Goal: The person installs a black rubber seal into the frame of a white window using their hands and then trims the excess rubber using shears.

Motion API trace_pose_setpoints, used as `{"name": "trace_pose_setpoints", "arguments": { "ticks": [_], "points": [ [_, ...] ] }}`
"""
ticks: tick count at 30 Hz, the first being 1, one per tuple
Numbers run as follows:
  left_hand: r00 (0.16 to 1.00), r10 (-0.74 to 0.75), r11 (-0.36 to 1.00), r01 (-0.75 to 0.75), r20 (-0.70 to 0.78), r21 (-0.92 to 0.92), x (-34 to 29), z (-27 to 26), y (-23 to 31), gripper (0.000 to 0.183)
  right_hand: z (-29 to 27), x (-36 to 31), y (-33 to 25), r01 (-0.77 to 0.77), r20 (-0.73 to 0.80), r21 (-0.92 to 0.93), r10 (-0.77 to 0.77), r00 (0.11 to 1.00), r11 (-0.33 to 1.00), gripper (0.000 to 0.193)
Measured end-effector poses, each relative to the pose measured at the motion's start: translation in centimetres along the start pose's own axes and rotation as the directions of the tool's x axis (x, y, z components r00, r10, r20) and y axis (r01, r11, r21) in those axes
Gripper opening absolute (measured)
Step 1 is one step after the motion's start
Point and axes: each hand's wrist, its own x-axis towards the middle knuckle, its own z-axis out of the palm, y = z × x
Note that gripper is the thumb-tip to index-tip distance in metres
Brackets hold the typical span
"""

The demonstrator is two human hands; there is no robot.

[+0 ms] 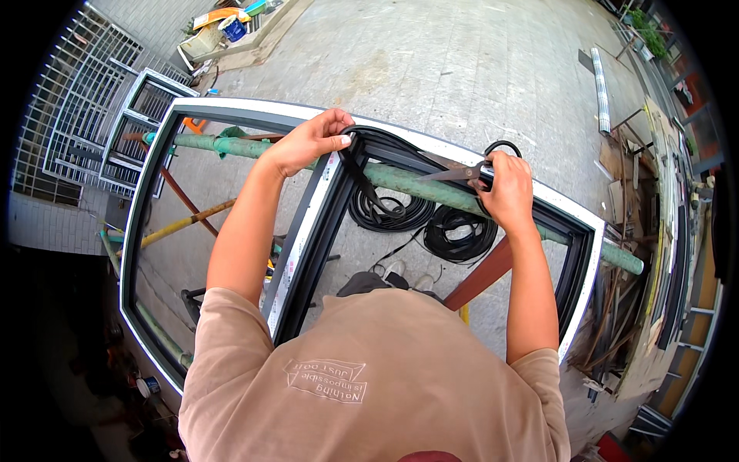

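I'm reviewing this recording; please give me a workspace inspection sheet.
Surface: grey paved floor; white and grey rectangular frame above it, over a green round pipe.
Job's things: black flexible strip along frame; two black coils on floor.
Clutter: blue cylindrical bucket, upper left; mixed scrap pile, right.
Hands: left hand touches strip, grip unclear; right hand holds dark metal scissors.
Cables: nothing seen for certain.
Surroundings: pale metal grilles, left; green plants, upper right.

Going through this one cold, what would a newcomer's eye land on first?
Probably the big white-edged window frame, spread across the middle of the view above a green pole. Next, the dark scissors in the right hand, near the frame's far edge, with the left hand at a black strip to their left. Through the right opening, black coils show on the ground.
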Motion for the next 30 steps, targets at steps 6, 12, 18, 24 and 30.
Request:
{"name": "trace_pose_setpoints", "arguments": {
  "ticks": [6, 12, 18, 24, 30],
  "points": [
    [0.996, 0.038, 0.996, -0.044, -0.078, -0.073, -0.7, 1.2, -1.0, 0.038, -0.1, 0.0, 0.2, 0.006, -0.014, -0.013, -0.006, 1.0, 1.0, 0.055],
    [0.965, 0.004, 0.972, -0.065, -0.261, -0.225, -0.7, 2.6, -2.5, 0.039, -0.1, 0.0, 0.0, -0.004, -0.011, -0.015, 0.004, 1.0, 1.0, 0.056],
    [0.881, -0.055, 0.995, 0.006, -0.47, -0.104, -0.8, 5.1, -2.1, 0.03, -0.1, -0.1, 0.0, -0.017, 0.006, -0.011, 0.017, 1.0, 1.0, 0.054],
    [0.695, 0.227, 0.908, 0.102, -0.682, 0.406, -0.4, 7.7, -2.1, 0.028, -0.2, -0.2, 0.1, -0.027, -0.002, -0.009, 0.027, 1.0, 1.0, 0.053],
    [0.704, 0.143, 0.977, -0.214, -0.696, -0.016, -0.3, 8.2, -3.6, 0.025, -0.1, 0.1, -0.1, 0.005, -0.02, 0.011, -0.005, 1.0, 1.0, 0.055]
  ]
}}
